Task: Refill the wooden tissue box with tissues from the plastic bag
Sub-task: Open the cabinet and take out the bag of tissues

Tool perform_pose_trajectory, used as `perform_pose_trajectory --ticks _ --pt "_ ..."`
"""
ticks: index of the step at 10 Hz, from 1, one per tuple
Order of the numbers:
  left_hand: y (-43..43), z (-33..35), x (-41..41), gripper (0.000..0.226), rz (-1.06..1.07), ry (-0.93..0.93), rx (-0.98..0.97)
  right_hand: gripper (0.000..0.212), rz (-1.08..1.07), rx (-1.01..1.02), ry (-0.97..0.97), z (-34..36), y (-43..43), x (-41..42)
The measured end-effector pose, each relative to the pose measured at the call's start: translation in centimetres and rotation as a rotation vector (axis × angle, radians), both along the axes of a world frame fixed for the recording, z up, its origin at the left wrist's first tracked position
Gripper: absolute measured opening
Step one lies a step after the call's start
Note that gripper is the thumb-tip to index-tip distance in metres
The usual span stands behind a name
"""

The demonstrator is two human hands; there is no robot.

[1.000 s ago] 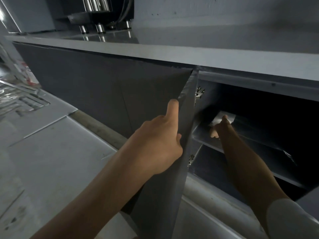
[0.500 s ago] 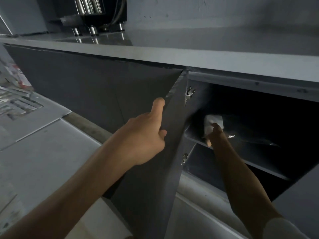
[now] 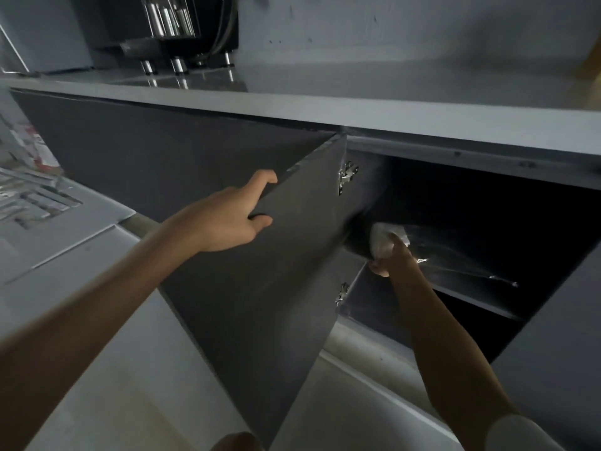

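Fetching step: left hand (image 3: 227,219) grips the cupboard door (image 3: 260,271) open; right hand (image 3: 388,258) holds the plastic bag (image 3: 432,252) at three o'clock. Next, draw it out.

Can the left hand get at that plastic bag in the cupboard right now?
Probably not: the left hand grips the top edge of the open cabinet door, which stands between it and the plastic bag. The right hand already holds the bag.

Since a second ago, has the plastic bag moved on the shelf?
Yes. The plastic bag, gripped by the right hand, has slid toward the shelf front edge.
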State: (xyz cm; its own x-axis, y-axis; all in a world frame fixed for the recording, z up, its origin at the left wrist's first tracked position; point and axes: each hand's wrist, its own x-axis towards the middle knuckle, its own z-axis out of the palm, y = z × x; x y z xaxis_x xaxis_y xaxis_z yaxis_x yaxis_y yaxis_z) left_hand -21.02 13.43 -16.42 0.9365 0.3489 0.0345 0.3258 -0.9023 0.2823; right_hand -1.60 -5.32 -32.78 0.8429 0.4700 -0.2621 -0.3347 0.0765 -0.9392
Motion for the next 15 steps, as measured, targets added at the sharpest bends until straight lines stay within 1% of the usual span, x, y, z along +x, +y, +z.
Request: perform_pose_trajectory --ticks 1,2,3,4,5,6,7,8,9,10,11,12,13,14,15 --pt "-0.3 0.1 0.0 0.050 0.000 0.000 -0.023 0.013 -0.093 0.072 0.128 -3.7 0.3 4.4" --pt "-0.8 0.3 -0.2 0.050 0.012 0.004 -0.038 0.008 -0.115 0.237 0.249 -5.1 0.4 4.7" --pt "-1.7 0.5 -0.3 0.050 0.037 0.018 -0.076 0.021 -0.058 0.139 0.163 -5.0 -1.9 1.5" --pt "-3.5 0.5 -0.4 0.051 0.040 0.001 -0.186 0.040 0.020 0.086 0.029 -3.6 -5.4 -2.6" --pt "-5.8 -0.1 0.4 0.055 0.069 -0.108 -0.350 0.044 0.038 0.077 -0.140 -1.4 -10.1 -6.0" --pt "-9.2 -1.2 2.2 0.065 0.105 -0.213 -0.501 0.049 0.045 0.013 -0.381 1.3 -15.8 -8.9" --pt "-14.0 -2.2 4.0 0.069 0.086 -0.320 -0.703 0.050 0.012 -0.019 -0.527 4.1 -22.2 -11.7" --pt "-19.2 -3.3 6.2 0.055 0.030 -0.393 -0.830 0.053 -0.071 -0.037 -0.587 7.0 -28.4 -13.9" --pt "-23.3 -4.0 9.5 0.044 -0.022 -0.435 -0.748 0.054 -0.229 -0.037 -0.588 8.9 -33.7 -14.9" --pt "-25.0 -6.1 13.1 0.034 -0.102 -0.513 -0.468 0.055 -0.320 -0.020 -0.519 9.8 -37.2 -15.5" --pt "-24.4 -7.5 15.9 0.042 -0.338 -0.697 0.181 0.052 -0.366 0.012 -0.435 9.4 -39.4 -16.3" --pt "-22.5 -6.7 18.5 0.065 -0.520 -0.732 0.553 0.047 -0.378 0.032 -0.371 9.0 -40.3 -16.9" --pt "-21.7 -3.7 21.0 0.105 -0.508 -0.648 0.630 0.044 -0.347 0.069 -0.316 9.3 -39.9 -16.8" --pt "-21.8 -0.9 23.5 0.134 -0.458 -0.528 0.624 0.044 -0.323 0.112 -0.296 10.7 -39.0 -16.3" --pt "-22.6 -0.6 25.3 0.143 -0.430 -0.517 0.556 0.055 -0.272 0.111 -0.303 12.3 -38.3 -16.3"
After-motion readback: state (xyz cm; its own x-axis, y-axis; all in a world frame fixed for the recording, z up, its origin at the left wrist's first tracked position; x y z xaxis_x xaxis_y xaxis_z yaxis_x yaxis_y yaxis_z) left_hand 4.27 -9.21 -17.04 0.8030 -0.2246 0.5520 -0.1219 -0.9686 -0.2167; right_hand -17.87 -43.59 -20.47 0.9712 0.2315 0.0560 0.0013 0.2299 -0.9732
